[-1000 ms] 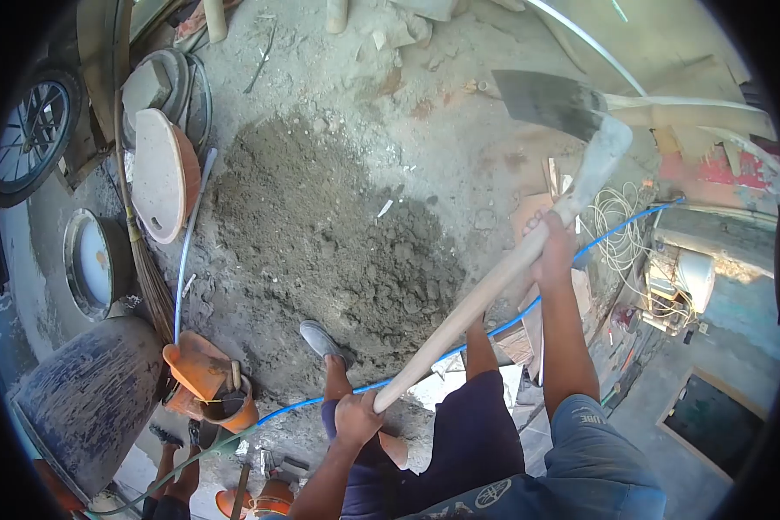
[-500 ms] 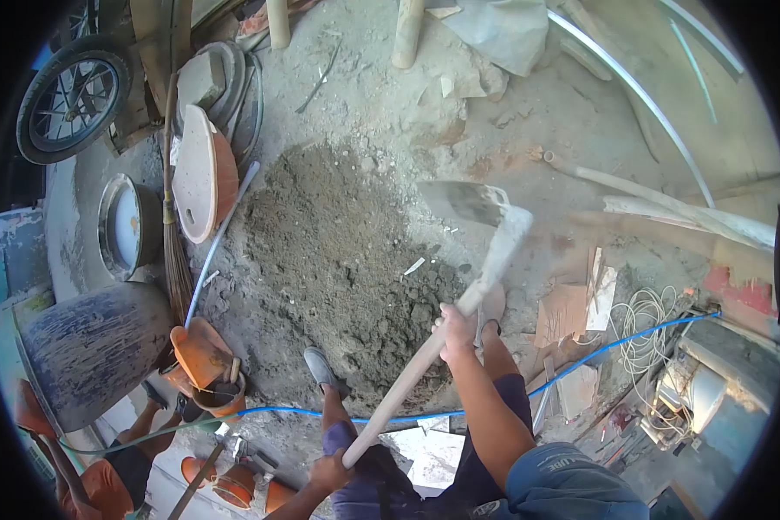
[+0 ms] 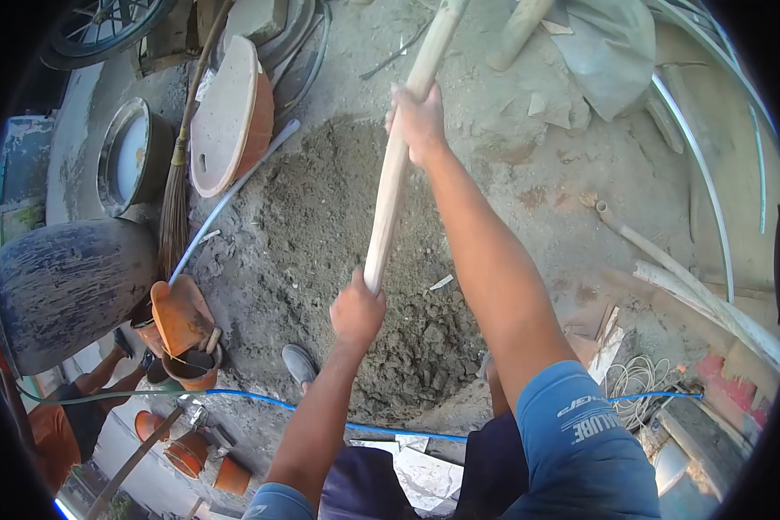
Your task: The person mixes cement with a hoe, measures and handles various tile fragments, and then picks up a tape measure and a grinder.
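Both hands grip a long pale wooden handle (image 3: 388, 199) raised in front of me. My left hand (image 3: 358, 310) is closed round its lower end. Higher up, my right hand (image 3: 419, 123) wraps the shaft with the arm stretched out. The handle runs out of the top edge of the view, so its metal blade is out of sight. Beneath lies a heap of damp grey mortar or sand (image 3: 347, 251), lumpier at its near side, with a small white scrap (image 3: 442, 282) on it. A grey shoe (image 3: 299, 364) stands at its near left edge.
A blue hose (image 3: 390, 430) crosses near my feet. Leftward are a broom (image 3: 174, 208), a pink basin (image 3: 225, 121), a round metal bowl (image 3: 130, 156), a large dark tub (image 3: 74, 290), orange buckets (image 3: 191, 368) and another person (image 3: 56, 433). Pipes (image 3: 676, 273) and coiled cable (image 3: 641, 381) lie right.
The tool has swung up and away, taking its blade out of view. My right hand has moved up and forward, and my left hand has risen from near my lap.
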The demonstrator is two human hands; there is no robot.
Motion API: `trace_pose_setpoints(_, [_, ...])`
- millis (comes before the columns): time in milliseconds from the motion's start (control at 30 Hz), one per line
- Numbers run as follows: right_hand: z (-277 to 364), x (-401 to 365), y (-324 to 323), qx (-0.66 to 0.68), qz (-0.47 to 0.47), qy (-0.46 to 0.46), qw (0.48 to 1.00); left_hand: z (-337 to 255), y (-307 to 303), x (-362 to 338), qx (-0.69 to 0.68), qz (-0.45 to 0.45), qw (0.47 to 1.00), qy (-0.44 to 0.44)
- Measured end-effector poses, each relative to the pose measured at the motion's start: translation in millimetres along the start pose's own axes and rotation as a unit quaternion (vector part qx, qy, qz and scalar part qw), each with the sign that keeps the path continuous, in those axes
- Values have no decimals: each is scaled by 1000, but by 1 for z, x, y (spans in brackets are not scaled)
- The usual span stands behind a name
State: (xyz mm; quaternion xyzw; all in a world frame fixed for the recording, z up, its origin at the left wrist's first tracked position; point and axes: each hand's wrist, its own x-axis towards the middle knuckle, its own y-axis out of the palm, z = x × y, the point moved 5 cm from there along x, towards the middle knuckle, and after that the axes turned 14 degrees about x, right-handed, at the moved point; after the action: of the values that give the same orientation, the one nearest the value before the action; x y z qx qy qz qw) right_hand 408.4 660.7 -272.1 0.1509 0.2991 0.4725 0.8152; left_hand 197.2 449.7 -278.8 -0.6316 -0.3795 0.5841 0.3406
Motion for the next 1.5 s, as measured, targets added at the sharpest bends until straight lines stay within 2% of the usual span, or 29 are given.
trace_pose_setpoints(67, [-25,45,1,-66,-31,35,997,-10,-1,31,-21,30,999,-11])
trace_pose_setpoints(133, [-52,60,-9,-120,-62,59,989,-13,15,37,-95,104,990,0])
trace_pose_setpoints(200, [-78,53,-18,-175,-94,85,976,-2,26,24,-115,148,982,-8])
trace_pose_setpoints(233, [-83,45,-19,-187,-103,68,975,-4,28,19,-134,175,975,-5])
trace_pose_setpoints(267, [-79,36,-22,-198,-115,46,972,-3,28,10,-139,177,974,3])
trace_pose_setpoints(333, [-75,12,-23,-201,-132,61,969,8,25,-13,-142,194,971,5])
trace_pose_setpoints(467, [-61,-37,-24,-158,-138,114,971,7,-1,-65,-83,204,975,-1])
trace_pose_setpoints(533, [-60,-51,-31,-133,-120,111,978,3,-3,-80,-65,207,976,-6])
trace_pose_setpoints(667, [-66,-49,-41,-98,-107,121,982,4,15,-77,-46,228,972,-24])
trace_pose_setpoints(767, [-55,-42,-23,-106,-87,75,988,15,33,-54,-35,200,979,-25])
trace_pose_setpoints(800, [-53,-44,-20,-109,-93,83,986,21,40,-42,-30,162,986,-9])
trace_pose_setpoints(833, [-45,-46,-17,-82,-89,55,991,26,44,-37,-27,123,992,10])
trace_pose_setpoints(900, [-28,-51,-11,-51,-78,3,996,34,51,-35,-16,105,994,25])
trace_pose_setpoints(967, [-19,-68,-18,-49,-91,2,995,35,56,-39,24,32,997,73])
trace_pose_setpoints(1000, [-14,-77,-21,-41,-105,3,994,36,60,-47,21,30,997,74])
trace_pose_setpoints(1100, [-35,-88,-49,-37,-126,31,991,37,71,-65,22,106,992,64])
trace_pose_setpoints(1267, [-108,-60,-104,-73,-209,112,969,42,93,-44,14,191,981,25])
trace_pose_setpoints(1333, [-121,-65,-99,-81,-220,106,966,56,98,-35,3,217,976,23])
trace_pose_setpoints(1433, [-129,-84,-101,-102,-211,103,967,63,105,-51,8,226,974,28])
trace_pose_setpoints(1500, [-142,-119,-112,-83,-217,138,963,73,114,-98,6,237,971,28])
